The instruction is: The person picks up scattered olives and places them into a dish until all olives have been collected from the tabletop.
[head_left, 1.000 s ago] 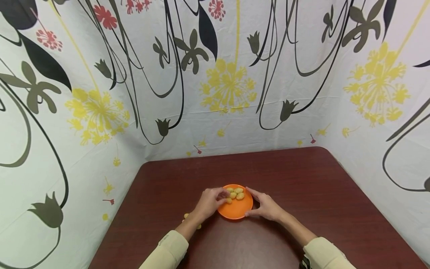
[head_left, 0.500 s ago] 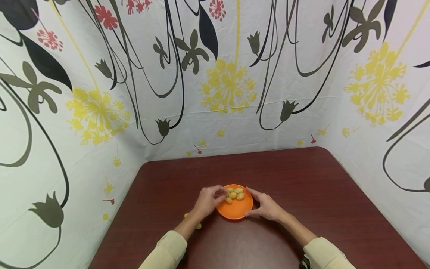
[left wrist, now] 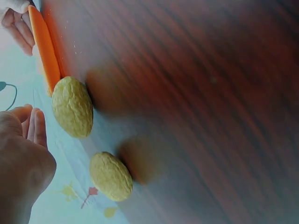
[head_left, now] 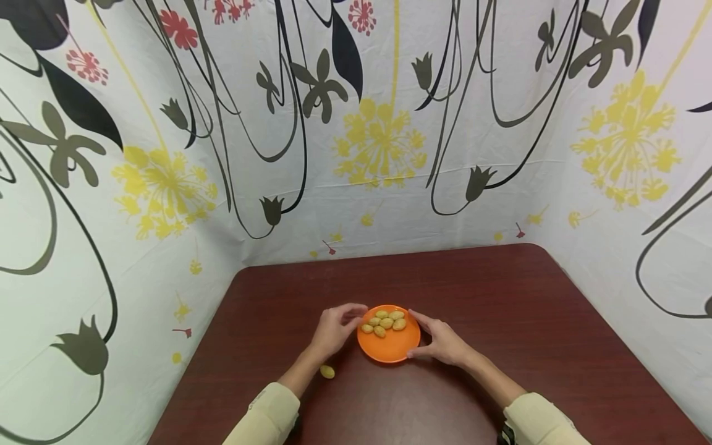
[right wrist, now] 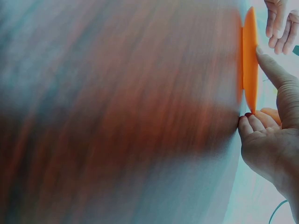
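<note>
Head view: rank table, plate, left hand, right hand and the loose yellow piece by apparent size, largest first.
1. Table
2. Plate
3. Left hand and right hand: look about alike, not ranked
4. Loose yellow piece

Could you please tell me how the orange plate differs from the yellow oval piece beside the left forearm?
The orange plate is round and smooth; the yellow piece is oval and wrinkled. The plate is much larger, the piece small. Both rest on the table.

Plate (head_left: 389, 348) on table (head_left: 400, 408), pieces (head_left: 386, 323) on plate — loose pieces (head_left: 327, 371) front left, cloth (head_left: 311, 179) behind
</note>
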